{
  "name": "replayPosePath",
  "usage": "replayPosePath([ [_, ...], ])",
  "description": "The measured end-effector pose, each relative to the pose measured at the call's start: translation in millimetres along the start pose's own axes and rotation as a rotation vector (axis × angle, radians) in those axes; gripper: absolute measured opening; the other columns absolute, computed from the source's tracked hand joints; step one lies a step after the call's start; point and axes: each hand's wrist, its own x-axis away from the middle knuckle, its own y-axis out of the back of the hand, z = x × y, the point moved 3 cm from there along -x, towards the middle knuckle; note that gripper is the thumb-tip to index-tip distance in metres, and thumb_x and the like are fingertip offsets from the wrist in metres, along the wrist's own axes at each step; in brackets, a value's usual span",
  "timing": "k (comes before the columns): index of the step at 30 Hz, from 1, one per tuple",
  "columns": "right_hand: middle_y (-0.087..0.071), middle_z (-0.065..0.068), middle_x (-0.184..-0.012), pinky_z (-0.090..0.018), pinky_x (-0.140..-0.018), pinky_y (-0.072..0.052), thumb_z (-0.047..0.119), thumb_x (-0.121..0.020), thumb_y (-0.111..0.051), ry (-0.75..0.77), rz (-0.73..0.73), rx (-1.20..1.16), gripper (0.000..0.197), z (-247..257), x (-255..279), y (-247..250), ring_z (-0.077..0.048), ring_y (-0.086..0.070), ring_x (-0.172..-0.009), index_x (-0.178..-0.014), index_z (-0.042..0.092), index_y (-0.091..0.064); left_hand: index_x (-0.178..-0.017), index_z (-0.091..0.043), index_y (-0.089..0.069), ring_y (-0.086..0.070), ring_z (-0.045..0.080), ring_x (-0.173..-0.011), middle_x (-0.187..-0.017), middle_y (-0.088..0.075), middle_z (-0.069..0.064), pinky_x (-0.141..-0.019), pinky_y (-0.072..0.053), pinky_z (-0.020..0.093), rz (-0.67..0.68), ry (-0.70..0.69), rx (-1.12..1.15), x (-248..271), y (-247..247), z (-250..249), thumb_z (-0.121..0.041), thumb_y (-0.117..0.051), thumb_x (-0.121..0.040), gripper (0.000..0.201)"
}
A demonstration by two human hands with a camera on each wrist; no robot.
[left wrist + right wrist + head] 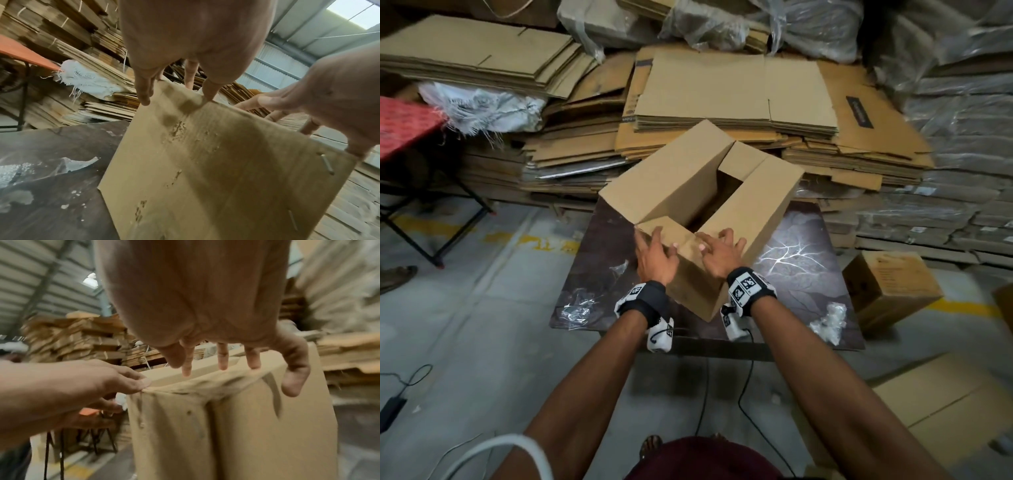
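An open brown cardboard box [674,178] stands tilted on a dark patterned table [791,267]. Its two long flaps stand up and its far short flap is folded inward. My left hand [655,253] lies over the near left corner with its fingers spread on the near short flap. My right hand [720,251] presses the same flap beside it, fingers straight and thumb down the side. The left wrist view shows the box's near face [205,162] and my fingertips [207,95] on its top edge. The right wrist view shows my right fingers [223,360] over that edge of the box [226,426].
Stacks of flattened cardboard [736,85] fill the back and right. A red folding table [404,123] stands at the left, with a white woven sack [482,106] behind it. A closed carton [890,287] sits on the floor at the right. Crumpled plastic [828,322] lies on the table.
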Motion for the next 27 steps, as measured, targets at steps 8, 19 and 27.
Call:
replayPosePath([
  [8, -0.011, 0.003, -0.166, -0.065, -0.108, -0.027, 0.051, -0.105, -0.033, 0.206, 0.042, 0.384, 0.045, 1, -18, 23, -0.038, -0.021, -0.142, -0.150, 0.055, -0.034, -0.141, -0.018, -0.058, -0.041, 0.035, -0.144, -0.169, -0.014, 0.008, -0.112, -0.040, 0.041, 0.042, 0.065, 0.126, -9, 6, 10, -0.040, -0.070, -0.095, 0.052],
  [19, -0.063, -0.005, -0.118, -0.059, -0.116, -0.022, 0.039, -0.108, -0.035, 0.422, -0.201, 0.040, 0.037, 16, -7, 89, -0.027, -0.054, -0.119, -0.113, 0.021, -0.067, -0.128, -0.032, -0.062, -0.052, 0.036, -0.134, -0.167, -0.029, -0.004, -0.106, -0.047, 0.044, 0.077, 0.122, 0.157, -21, 11, 18, -0.044, -0.075, -0.090, 0.042],
  [27, -0.071, -0.005, -0.090, -0.040, -0.089, -0.052, 0.020, -0.087, -0.068, 0.179, -0.031, 0.174, 0.006, -42, 23, 141, -0.028, -0.065, -0.092, -0.089, 0.022, -0.074, -0.127, -0.029, -0.064, -0.048, 0.031, -0.140, -0.169, -0.023, -0.001, -0.113, -0.041, 0.035, 0.105, 0.131, 0.215, -36, 12, 16, -0.031, -0.074, -0.092, 0.036],
])
